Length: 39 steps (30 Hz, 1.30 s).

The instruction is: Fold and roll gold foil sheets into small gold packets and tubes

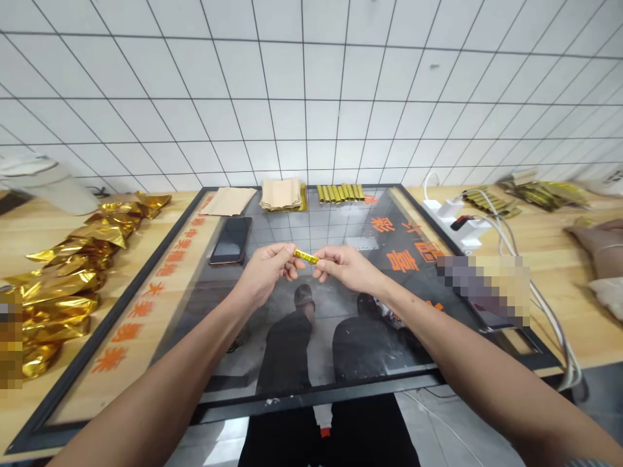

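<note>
A small gold foil roll [305,257] is held level above the glass panel [311,344]. My left hand [272,267] pinches its left end between thumb and fingers. At the other end, my right hand [349,267] grips it with thumb and fingertips. Both hands are closed, and their fingers hide the tips of the roll. Beyond them, a row of several similar gold rolls [341,193] lies along the back of the panel. Left of that row sit a stack of brown paper pieces [281,193] with gold foil beneath and a separate brown paper piece [230,201].
A dark phone [232,240] lies left of my hands. Several shiny gold foil packets [73,272] line the left side, near a whitish container [53,181]. To the right are a power strip [450,220] with cables and more gold strips [535,194]. A tiled wall [321,117] stands behind.
</note>
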{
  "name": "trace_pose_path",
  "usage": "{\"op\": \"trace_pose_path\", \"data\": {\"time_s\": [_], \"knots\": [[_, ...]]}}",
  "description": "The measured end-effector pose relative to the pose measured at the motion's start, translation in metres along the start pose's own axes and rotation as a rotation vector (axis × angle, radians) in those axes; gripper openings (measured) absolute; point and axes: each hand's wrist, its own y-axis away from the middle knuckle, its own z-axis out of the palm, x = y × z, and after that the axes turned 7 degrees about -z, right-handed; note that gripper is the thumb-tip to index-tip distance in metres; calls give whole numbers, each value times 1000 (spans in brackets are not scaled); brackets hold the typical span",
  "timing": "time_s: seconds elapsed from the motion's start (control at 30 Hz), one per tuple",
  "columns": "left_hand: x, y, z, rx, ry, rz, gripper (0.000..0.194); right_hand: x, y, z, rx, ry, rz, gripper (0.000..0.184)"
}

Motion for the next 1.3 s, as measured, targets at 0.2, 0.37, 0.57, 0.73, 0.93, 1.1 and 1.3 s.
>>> {"op": "trace_pose_path", "data": {"time_s": [0.2, 0.37, 0.57, 0.73, 0.93, 1.1, 1.3], "knots": [[-2, -4, -5, 17, -19, 15, 53, 6, -1, -1, 28, -11, 15, 27], [-3, -7, -4, 26, 3, 22, 54, 10, -1, -1, 54, -21, 20, 35], [-5, -9, -5, 38, 50, 15, 51, 10, 0, -2, 56, -41, 14, 35], [-7, -11, -7, 44, 87, 5, 45, 8, 0, 0, 53, -60, 24, 30], [-6, -12, -8, 49, 95, 0, 43, 6, -1, 5, 85, -51, 26, 22], [-6, -12, -8, 66, 110, -8, 44, 5, 0, 9, 90, -7, 20, 19], [-4, -9, -5, 71, 113, 7, 47, 1, 3, 11, 108, 60, 1, 21]]}}
